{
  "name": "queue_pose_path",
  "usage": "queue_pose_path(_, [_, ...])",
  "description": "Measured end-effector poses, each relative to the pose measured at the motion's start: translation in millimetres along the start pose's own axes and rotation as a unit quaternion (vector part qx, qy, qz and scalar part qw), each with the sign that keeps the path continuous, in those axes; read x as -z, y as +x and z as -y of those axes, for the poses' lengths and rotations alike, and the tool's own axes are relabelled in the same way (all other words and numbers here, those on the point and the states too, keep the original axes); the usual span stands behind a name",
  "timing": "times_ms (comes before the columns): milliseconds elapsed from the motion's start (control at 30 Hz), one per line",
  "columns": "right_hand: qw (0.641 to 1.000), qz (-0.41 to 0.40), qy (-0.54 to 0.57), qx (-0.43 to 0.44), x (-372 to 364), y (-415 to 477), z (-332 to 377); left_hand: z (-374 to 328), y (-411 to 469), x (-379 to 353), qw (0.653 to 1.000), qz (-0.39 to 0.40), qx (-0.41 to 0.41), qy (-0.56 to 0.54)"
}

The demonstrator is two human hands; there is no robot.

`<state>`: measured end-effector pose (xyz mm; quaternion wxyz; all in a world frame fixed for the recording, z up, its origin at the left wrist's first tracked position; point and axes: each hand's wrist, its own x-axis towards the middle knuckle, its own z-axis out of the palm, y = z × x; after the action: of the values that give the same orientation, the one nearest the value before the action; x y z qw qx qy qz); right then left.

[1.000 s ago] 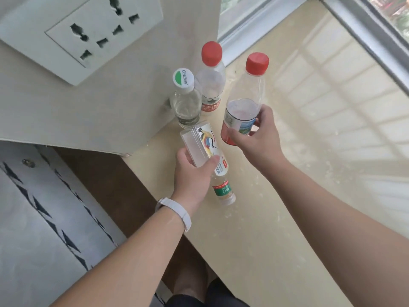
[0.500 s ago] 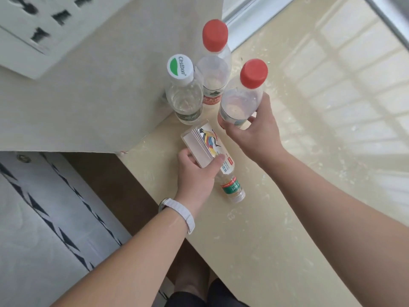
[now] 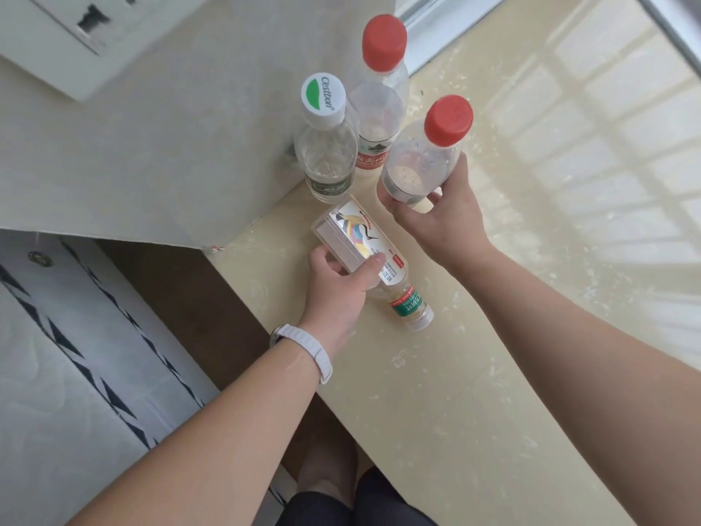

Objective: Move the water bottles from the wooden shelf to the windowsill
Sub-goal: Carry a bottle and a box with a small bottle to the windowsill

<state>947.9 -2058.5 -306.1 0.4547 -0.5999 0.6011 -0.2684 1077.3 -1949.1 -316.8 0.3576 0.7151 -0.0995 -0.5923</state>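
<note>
Two clear bottles stand upright in the corner of the cream windowsill (image 3: 474,373): one with a white and green cap (image 3: 326,146) and, behind it, one with a red cap (image 3: 381,96). My right hand (image 3: 436,218) grips the lower body of a third clear bottle with a red cap (image 3: 428,153), held upright just right of those two. My left hand (image 3: 337,286) holds a square-bodied clear bottle with a colourful label (image 3: 364,248), tipped over with its neck pointing toward me and down onto the sill.
A beige wall (image 3: 151,153) with a white socket plate (image 3: 76,39) borders the sill on the left. The window frame (image 3: 671,36) runs along the far right. Below left is a white patterned mattress (image 3: 76,373).
My right hand has brought the red-capped bottle closer to upright beside the two standing bottles. The left hand and its tipped bottle have stayed about where they were.
</note>
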Motion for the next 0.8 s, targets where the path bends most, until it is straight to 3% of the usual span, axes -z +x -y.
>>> queue_pose_path(333, [0.996, 0.031, -0.064, -0.055, 28.3, -24.5, 3.3, -18.3, -20.8, 22.6, 0.997, -0.021, -0.012, 0.068])
queue_pose_path(567, [0.987, 0.012, -0.159, -0.033, 68.4, -55.2, 37.1, -49.8, -66.6, 35.9, 0.985, -0.005, -0.084, 0.152])
queue_pose_path(700, [0.975, 0.016, -0.222, 0.005, 95.8, -77.5, 65.4, -74.0, -102.8, 46.7, 0.962, 0.025, -0.146, 0.231])
queue_pose_path(800, [0.965, 0.019, -0.26, 0.019, 116.0, -99.9, 90.4, -95.0, -133.8, 50.7, 0.925, 0.041, -0.217, 0.309])
